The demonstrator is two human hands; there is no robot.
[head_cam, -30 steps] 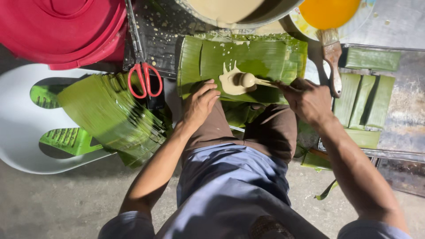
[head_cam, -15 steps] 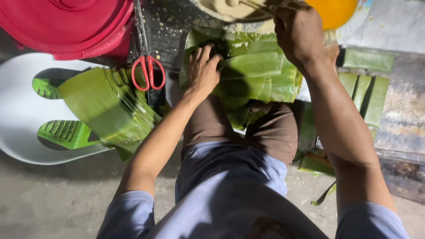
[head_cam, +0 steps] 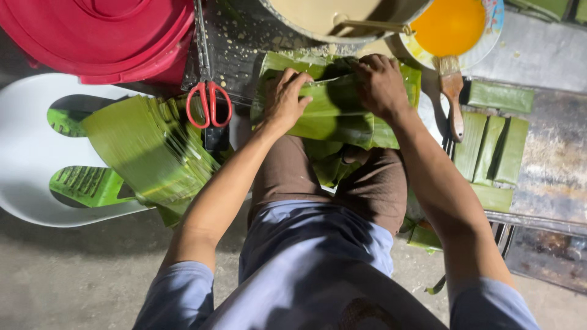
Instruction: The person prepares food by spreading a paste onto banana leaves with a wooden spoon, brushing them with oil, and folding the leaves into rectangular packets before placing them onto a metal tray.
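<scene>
Far to the left of the left hand (head_cam: 287,101) is a white plastic tray (head_cam: 27,159) with a stack of cut green leaves (head_cam: 143,153) on it. Up above that is a big red lid (head_cam: 98,30). Just left of the left hand lie red-handled scissors (head_cam: 209,104).

The left hand is bent, fingers curled down on the banana leaf (head_cam: 333,113), pressing its folded edge. The leaf lies on the person's knees, under both hands. The right hand (head_cam: 379,85) is close beside the left one. It is curled too, fingers pinching the top fold of the same leaf.

Just above the hands is a big pot (head_cam: 330,18) of pale batter. Up and right of the right hand is a plate of orange liquid (head_cam: 449,27). A wooden brush (head_cam: 452,98) lies just right of that hand. Farther right, folded leaf strips (head_cam: 492,150) sit in a row on a metal rack (head_cam: 550,159).
</scene>
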